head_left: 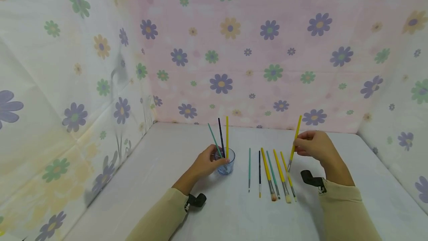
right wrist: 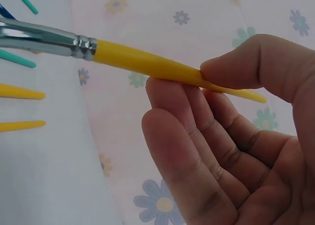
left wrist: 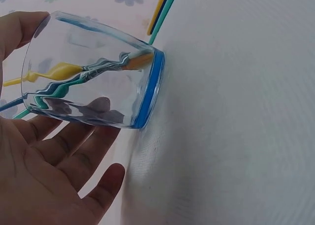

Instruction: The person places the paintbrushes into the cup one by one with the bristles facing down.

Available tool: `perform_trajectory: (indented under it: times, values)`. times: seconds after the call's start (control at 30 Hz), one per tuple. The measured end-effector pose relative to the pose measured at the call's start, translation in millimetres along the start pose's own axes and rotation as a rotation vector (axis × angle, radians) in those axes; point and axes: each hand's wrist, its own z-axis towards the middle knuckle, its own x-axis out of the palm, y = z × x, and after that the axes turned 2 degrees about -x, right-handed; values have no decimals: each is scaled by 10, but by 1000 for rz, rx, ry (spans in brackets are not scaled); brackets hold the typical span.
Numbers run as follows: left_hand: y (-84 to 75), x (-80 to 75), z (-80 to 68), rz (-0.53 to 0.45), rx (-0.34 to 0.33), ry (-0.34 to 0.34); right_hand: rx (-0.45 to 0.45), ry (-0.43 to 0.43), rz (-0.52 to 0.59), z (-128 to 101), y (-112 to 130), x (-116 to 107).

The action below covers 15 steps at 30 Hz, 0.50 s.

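My left hand (head_left: 208, 162) grips a clear glass cup (head_left: 229, 166) with a blue base, thumb on one side and fingers round the other. In the cup lean a teal paintbrush (head_left: 214, 137), a dark blue paintbrush (head_left: 220, 133) and a yellow paintbrush (head_left: 227, 131); the left wrist view shows their lower parts through the glass (left wrist: 93, 87). Between thumb and fingertips, my right hand (head_left: 314, 146) pinches another yellow paintbrush (right wrist: 142, 62) by its handle. In the head view it stands steeply, metal ferrule down, right of the row of brushes.
Several paintbrushes lie side by side between the hands, bristles toward me: a teal brush (head_left: 249, 166), a dark brush (head_left: 259, 170), thick yellow brushes (head_left: 266, 164) and others. The white table (head_left: 160, 151) meets flowered cloth walls (head_left: 247, 58) at the back and sides.
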Motion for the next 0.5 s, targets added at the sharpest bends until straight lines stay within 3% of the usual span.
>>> perform_trajectory:
  times: [0.5]
  values:
    - [-6, -1, -18, -35, 37, 95, -75, -67, 41, -101, 256, 95]
